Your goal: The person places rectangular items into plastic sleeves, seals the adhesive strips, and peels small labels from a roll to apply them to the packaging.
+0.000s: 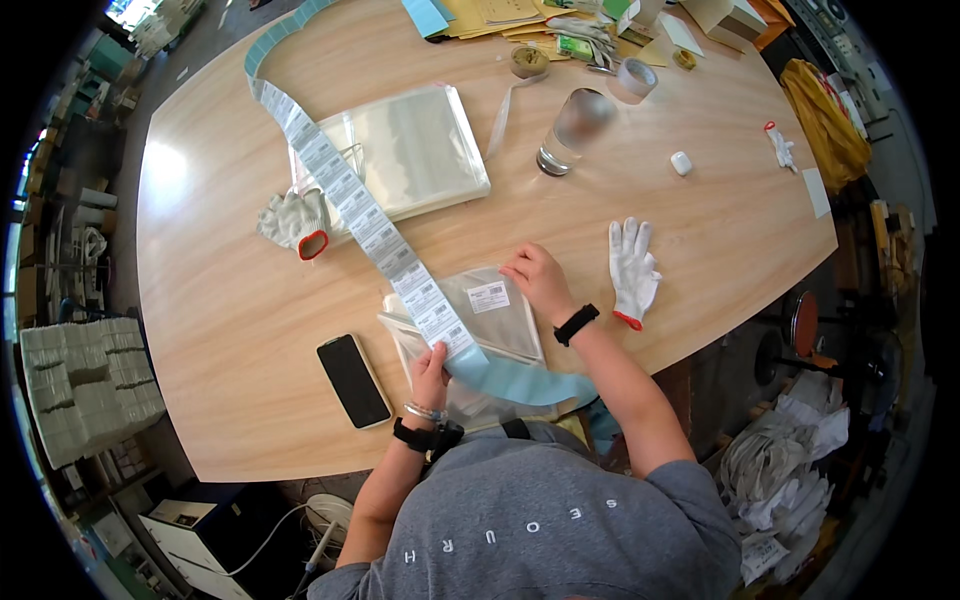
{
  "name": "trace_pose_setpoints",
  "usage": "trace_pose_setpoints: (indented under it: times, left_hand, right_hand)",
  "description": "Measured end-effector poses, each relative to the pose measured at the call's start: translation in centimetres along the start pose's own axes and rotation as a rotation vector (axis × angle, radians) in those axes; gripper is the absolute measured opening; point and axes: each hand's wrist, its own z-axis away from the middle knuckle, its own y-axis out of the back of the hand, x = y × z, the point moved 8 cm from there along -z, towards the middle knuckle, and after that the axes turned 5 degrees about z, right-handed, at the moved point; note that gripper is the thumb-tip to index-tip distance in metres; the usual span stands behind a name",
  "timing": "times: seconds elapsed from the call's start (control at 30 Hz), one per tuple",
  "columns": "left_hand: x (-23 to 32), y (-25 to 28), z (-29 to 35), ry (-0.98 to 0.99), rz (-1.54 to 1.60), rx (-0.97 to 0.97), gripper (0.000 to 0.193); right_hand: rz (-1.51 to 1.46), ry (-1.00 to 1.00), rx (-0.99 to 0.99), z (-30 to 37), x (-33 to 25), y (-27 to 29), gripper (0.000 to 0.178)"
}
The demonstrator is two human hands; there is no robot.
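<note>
My left hand (430,378) is closed on a long strip of printed labels (375,237) at its lower part. From there the strip runs up and left across the table; its bare blue backing (525,382) curls off to the right below. Under the strip lies a small pile of clear plastic bags (512,325). A white printed label (488,296) sits on the top bag. My right hand (543,282) has its fingers pinched together at that bag's upper right corner, close to the label.
A stack of larger clear bags (420,150) lies farther back, beside a grey glove (297,222). A black phone (354,380) is left of my left hand. Right of my right hand lies a white glove (632,268). A glass (566,140) and tape rolls (637,77) stand farther off.
</note>
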Motion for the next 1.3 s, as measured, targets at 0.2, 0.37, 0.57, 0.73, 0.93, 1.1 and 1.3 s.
trace_pose_setpoints:
  times: [0.2, 0.37, 0.57, 0.73, 0.93, 1.1, 1.3]
  left_hand:
    - [0.6, -0.4, 0.6, -0.034, -0.057, -0.053, 0.026]
    - [1.7, -0.6, 2.0, -0.099, -0.099, -0.103, 0.023]
    - [1.8, -1.8, 1.8, -0.091, -0.301, -0.194, 0.022]
    - [1.4, -2.3, 1.7, -0.138, -0.231, -0.213, 0.026]
    - [0.0, -1.0, 0.3, 0.062, -0.012, -0.132, 0.029]
    - [0.2, -1.1, 0.5, 0.062, -0.019, -0.151, 0.031]
    - [0.7, 0.5, 1.8, 0.053, -0.054, -0.278, 0.034]
  right_hand:
    - [0.151, 0.279, 0.295, 1.8, -4.8, 3.1, 0.011]
    - [-0.250, 0.237, -0.123, 4.7, -4.5, -0.9, 0.010]
    - [-0.921, -0.303, -0.472, 8.5, -2.9, -6.2, 0.014]
    - [-0.741, -0.190, -0.281, 7.7, -4.6, -4.6, 0.014]
    - [-0.292, 0.282, -0.145, 7.8, -6.9, -3.0, 0.027]
    - [-0.455, -0.024, -0.144, 8.2, -6.8, -2.3, 0.023]
    - [-0.457, -0.103, -0.291, 9.4, -2.7, -2.5, 0.033]
